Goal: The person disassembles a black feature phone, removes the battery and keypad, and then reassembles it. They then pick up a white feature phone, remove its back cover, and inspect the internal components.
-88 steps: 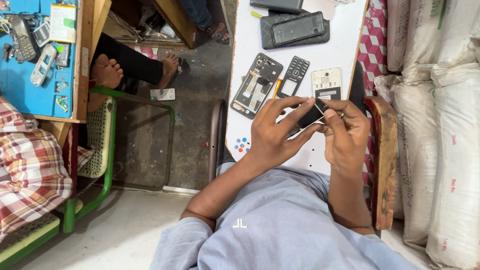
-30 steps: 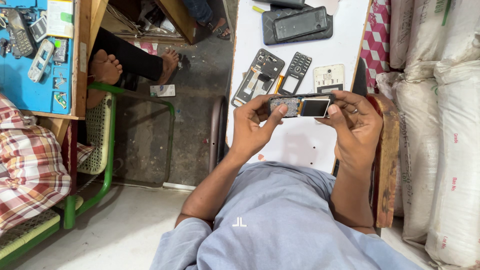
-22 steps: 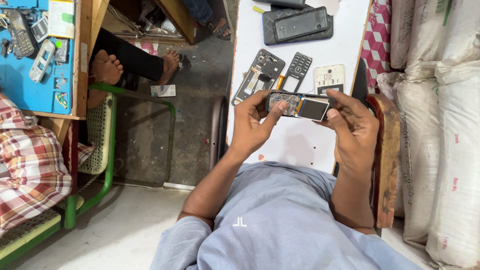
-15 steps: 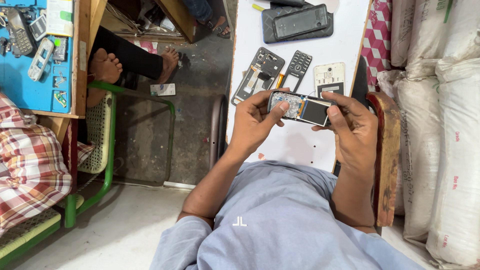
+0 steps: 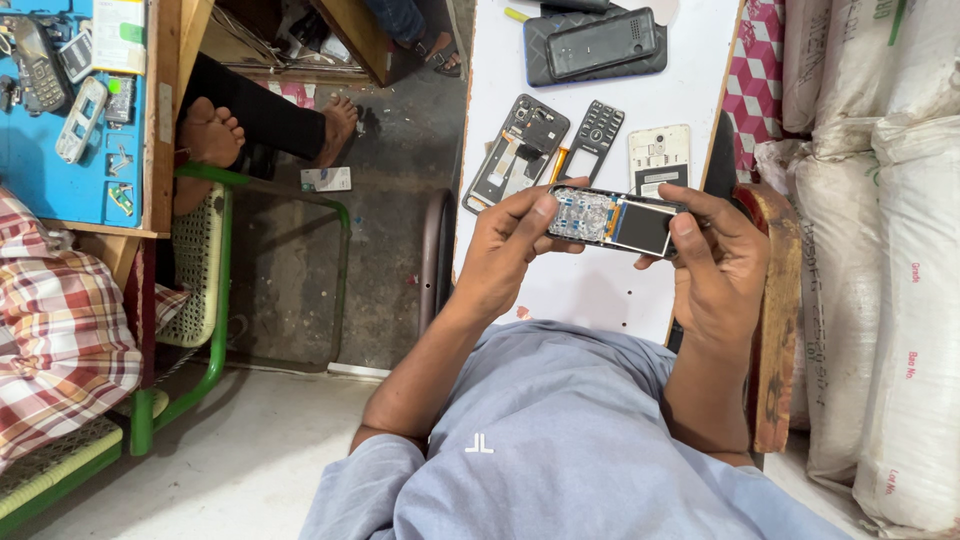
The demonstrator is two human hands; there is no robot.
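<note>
Head view looks down on a white table (image 5: 610, 290) that runs from 12 o'clock toward 6 o'clock, with white sacks (image 5: 880, 250) stacked at its 3 o'clock side and a green chair frame (image 5: 215, 330) far off at 9 o'clock. On the table, at 12 o'clock from the hands, lie a dark phone on a mat (image 5: 600, 42), then a black phone frame (image 5: 515, 152), a keypad piece (image 5: 594, 127) and a pale back cover (image 5: 659, 158), all well apart from the fingers. Above the table the opened phone body (image 5: 615, 218) is held with its long axis from 9 o'clock to 3 o'clock: the bare keypad board is at the 9 o'clock end, the dark screen at the 3 o'clock end. The left hand (image 5: 505, 255) closes on the keypad end, with its thumb on the top face and its fingers curled behind. The right hand (image 5: 715, 265) grips the screen end, with the thumb lying on the edge of the screen. Both hands touch the body, one at each end, so neither is nearer; the middle part stays uncovered between them.
</note>
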